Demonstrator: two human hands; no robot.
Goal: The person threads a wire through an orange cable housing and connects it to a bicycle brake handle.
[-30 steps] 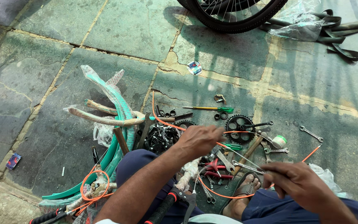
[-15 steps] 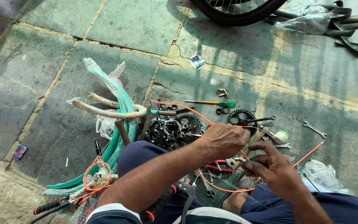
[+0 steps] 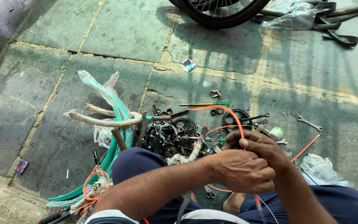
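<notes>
My left hand and my right hand are pressed together over my lap, both closed on an orange cable housing that arches up and left from my fingers. A thin bare wire runs out of it below my hands. Just beyond my hands lies a heap of bicycle parts: black sprockets, a chain and gear cluster, and a bar with a red-and-grey grip.
Green frame tubes wrapped in plastic lie at left with a coil of orange cable. A spanner, a screwdriver, a plastic bag, a bicycle wheel and black rubber strips sit on the stone paving.
My hands came together from apart; the right hand rose to meet the left. The orange cable housing now arches up from my fingers. The view has tilted down slightly.
</notes>
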